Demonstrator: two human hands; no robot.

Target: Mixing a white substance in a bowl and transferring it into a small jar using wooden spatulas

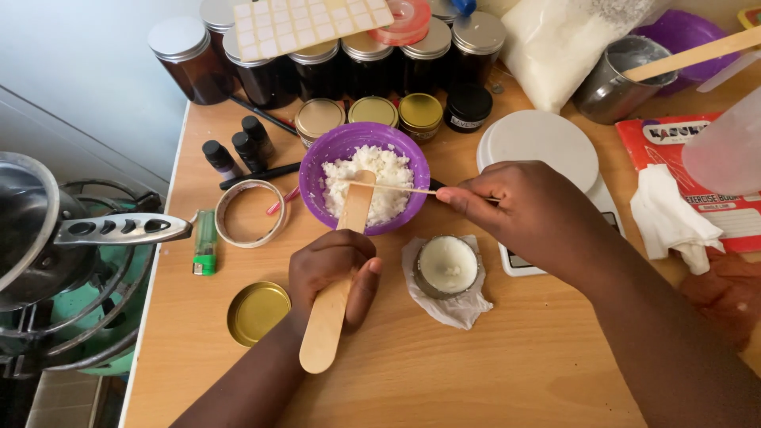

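Your tabletop (507, 372) carries everything, with the dark jars (317, 63) lined along its far edge, out of your way, and the stove (63, 261) with its pot handle (123, 228) sitting off the left edge. The white scale (539, 147) lies right of centre toward the far side, under your right forearm, with nothing on its plate. Near the right edge rest a red booklet (674, 143) and a crumpled white tissue (670, 218), close enough to grab.

The purple bowl (365, 178) of white flakes stands in the middle, just beyond both hands, so either one reaches it easily. Your right hand (515, 210) comes in from the right, fingers pressed together and pinching a thin wooden skewer (388, 188) that lies level across the flakes. Your left hand (333, 273) sits nearer you, fingers curled around a broad wooden spatula (341, 277), its tip resting on the flakes, angled so it can dig in.

Just right of that hand, the small tin (448, 265) of pale wax stands on a scrap of paper that I judge is there to catch spills. A gold lid (258, 313) lies to the left near the front edge, and a tape roll (250, 214) and green lighter (205, 242) sit by the left edge
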